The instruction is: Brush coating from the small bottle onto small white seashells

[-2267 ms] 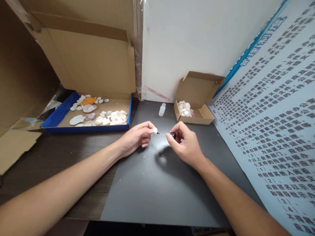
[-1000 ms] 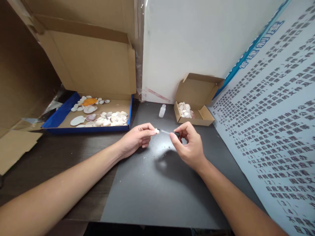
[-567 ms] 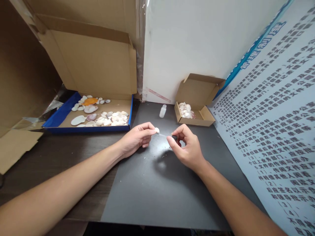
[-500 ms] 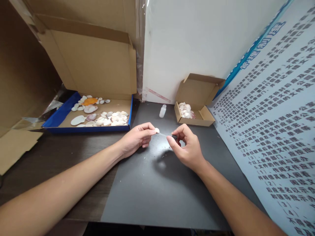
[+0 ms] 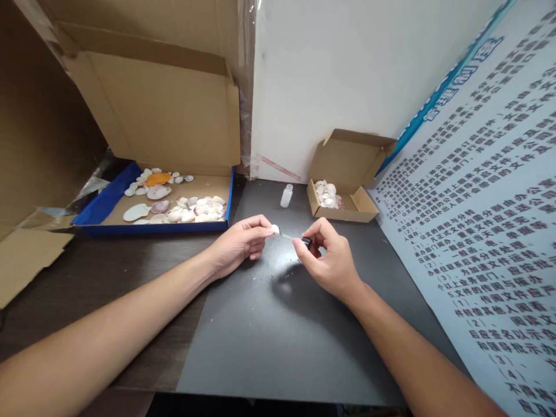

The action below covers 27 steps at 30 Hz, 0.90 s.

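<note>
A small white seashell (image 5: 275, 229) is pinched between the thumb and fingers of my left hand (image 5: 243, 243). Facing it, my right hand (image 5: 328, 252) is closed on a black-capped brush (image 5: 306, 242). Its thin pale stem points left, and the tip is at or very near the shell; I cannot tell whether they touch. Behind my hands a small clear bottle (image 5: 286, 196) stands uncapped, with whitish content in it. Both hands are held above a dark grey mat (image 5: 260, 341).
At the back left, an open blue-edged cardboard box (image 5: 156, 228) holds many shells and an orange piece (image 5: 157, 179). A smaller open cardboard box (image 5: 351, 215) with shells (image 5: 326, 194) stands back right. Tiny white crumbs dot the mat. A printed board (image 5: 486, 231) rises on the right.
The brush has turned slightly, with more of its black cap showing. Both hands and the shell have shifted slightly left in view. Both grips stay the same.
</note>
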Motion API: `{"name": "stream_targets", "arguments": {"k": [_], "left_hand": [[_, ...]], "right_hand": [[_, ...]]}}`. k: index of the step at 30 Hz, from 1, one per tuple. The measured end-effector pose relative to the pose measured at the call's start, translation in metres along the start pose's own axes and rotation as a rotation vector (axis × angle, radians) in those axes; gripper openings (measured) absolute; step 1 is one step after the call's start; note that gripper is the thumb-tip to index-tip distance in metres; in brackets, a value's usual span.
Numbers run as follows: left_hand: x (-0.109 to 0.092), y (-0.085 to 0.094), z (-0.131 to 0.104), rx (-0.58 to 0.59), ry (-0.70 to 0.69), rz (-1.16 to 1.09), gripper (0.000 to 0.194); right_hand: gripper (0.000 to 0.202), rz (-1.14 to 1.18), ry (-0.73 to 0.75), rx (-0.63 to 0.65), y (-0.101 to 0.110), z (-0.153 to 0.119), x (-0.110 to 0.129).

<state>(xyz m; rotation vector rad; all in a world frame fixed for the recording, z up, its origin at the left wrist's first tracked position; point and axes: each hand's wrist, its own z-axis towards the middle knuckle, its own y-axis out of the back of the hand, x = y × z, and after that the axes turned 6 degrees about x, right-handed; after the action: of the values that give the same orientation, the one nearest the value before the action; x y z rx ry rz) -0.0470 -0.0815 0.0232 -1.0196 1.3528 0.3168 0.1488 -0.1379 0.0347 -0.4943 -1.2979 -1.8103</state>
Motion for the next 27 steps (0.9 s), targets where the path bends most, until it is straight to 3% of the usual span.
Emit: {"name": "stream_targets", "arguments": {"k": [14, 22, 27], "left_hand": [[-0.0005, -0.0005, -0.0006, 0.010, 0.004, 0.003, 0.025], [0.0022, 0.0016, 0.0000, 0.034, 0.022, 0.021, 0.023], [0.0023, 0.0021, 0.0002, 0.030, 0.005, 0.016, 0.023]], "right_hand": [[0.019, 0.031, 0.033, 0.015, -0.0010, -0.0017, 0.0017], [0.020, 0.037, 0.036, -0.058, 0.0006, 0.0001, 0.0007], [0.020, 0.067, 0.071, 0.013, -0.0013, -0.0008, 0.0012]]}}
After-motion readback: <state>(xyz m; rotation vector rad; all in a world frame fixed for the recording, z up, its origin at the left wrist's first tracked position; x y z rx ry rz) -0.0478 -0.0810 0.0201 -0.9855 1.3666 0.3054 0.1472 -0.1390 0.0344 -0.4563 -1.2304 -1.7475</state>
